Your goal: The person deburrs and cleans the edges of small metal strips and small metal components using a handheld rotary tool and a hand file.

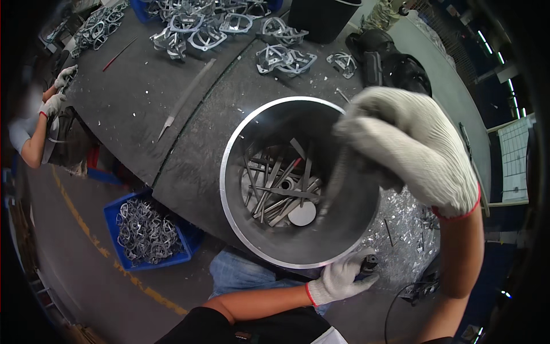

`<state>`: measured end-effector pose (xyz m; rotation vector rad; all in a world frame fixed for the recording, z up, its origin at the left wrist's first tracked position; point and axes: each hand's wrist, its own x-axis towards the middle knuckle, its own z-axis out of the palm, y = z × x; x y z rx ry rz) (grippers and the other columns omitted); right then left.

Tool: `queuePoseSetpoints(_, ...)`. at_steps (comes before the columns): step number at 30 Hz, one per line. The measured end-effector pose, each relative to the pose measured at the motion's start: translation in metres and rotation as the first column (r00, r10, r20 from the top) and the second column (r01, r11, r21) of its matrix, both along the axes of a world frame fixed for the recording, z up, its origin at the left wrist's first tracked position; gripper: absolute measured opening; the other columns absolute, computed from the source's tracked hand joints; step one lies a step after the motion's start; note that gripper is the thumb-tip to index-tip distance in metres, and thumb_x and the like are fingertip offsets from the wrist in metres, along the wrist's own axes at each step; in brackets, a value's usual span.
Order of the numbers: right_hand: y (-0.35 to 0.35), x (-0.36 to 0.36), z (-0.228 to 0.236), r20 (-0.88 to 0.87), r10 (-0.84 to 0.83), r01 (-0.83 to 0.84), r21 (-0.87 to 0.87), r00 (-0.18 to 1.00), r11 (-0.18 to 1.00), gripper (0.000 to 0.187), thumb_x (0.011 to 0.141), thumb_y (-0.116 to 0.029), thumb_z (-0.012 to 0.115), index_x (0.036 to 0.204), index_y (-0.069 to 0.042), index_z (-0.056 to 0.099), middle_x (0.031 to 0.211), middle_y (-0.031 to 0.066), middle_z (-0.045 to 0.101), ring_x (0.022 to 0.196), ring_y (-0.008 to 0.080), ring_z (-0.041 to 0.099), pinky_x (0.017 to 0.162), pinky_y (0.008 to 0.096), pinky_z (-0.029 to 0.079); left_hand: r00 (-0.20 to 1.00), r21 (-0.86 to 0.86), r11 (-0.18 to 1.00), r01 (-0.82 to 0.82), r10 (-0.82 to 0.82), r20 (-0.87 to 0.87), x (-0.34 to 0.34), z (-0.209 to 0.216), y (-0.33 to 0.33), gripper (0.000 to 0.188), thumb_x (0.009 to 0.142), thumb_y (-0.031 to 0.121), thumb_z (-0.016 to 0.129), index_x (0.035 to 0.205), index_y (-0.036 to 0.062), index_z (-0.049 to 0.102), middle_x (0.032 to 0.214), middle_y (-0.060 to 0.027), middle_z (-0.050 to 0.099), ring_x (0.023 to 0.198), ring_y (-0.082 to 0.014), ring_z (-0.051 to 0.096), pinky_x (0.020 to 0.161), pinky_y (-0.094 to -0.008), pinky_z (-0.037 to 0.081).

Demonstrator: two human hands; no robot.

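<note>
A wide metal drum [230,215] stands at the near edge of the dark table, with several files [281,192] and a white round disc [302,214] lying in its bottom. Over its right rim is my right hand [407,146] in a white knit glove, fingers curled. From it a long grey ridged file [337,182] hangs down inside the drum, blurred by motion. My left hand [342,279], gloved too, rests by the drum's near rim, fingers closed around a small dark metal part [369,264]; its exact kind is hard to make out.
Silvery cast metal frames [206,34] lie heaped at the back, beside a black bin [323,20]. A flat file [189,97] lies left of the drum. Metal chips [404,223] cover the right side. A blue crate [186,252] of parts stands lower left; another person's gloved hands [54,103] work far left.
</note>
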<state>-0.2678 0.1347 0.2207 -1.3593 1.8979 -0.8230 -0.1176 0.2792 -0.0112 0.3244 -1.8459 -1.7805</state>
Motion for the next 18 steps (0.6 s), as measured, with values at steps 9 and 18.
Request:
queuePoseSetpoints(9, 0.138, 0.005, -0.028, 0.328, -0.643, 0.697, -0.071, 0.692, 0.714, 0.027, 0.105, -0.025, 0.057, 0.100, -0.001, 0.068, 0.067, 0.0018, 0.063, 0.046, 0.0042, 0.050, 0.042, 0.0197, 0.037, 0.999, -0.019, 0.999, 0.028, -0.027, 0.018, 0.003, 0.011, -0.007, 0.052, 0.078, 0.020, 0.085, 0.121, 0.0017, 0.060, 0.086, -0.0150, 0.072, 0.074, -0.0338, 0.074, 0.067, -0.0406, 0.058)
queuePoseSetpoints(18, 0.212, 0.005, -0.081, 0.329, -0.775, 0.794, 0.110, 0.539, 0.598, 0.017, 0.100, -0.016, 0.063, 0.104, 0.000, 0.067, 0.076, 0.0054, 0.067, 0.054, 0.0061, 0.056, 0.047, 0.0208, 0.043, 0.999, -0.092, 0.996, -0.009, 0.006, -0.035, 0.003, 0.007, -0.004, 0.063, 0.077, 0.010, 0.084, 0.131, -0.0014, 0.052, 0.085, -0.0077, 0.074, 0.074, -0.0268, 0.074, 0.070, -0.0369, 0.058)
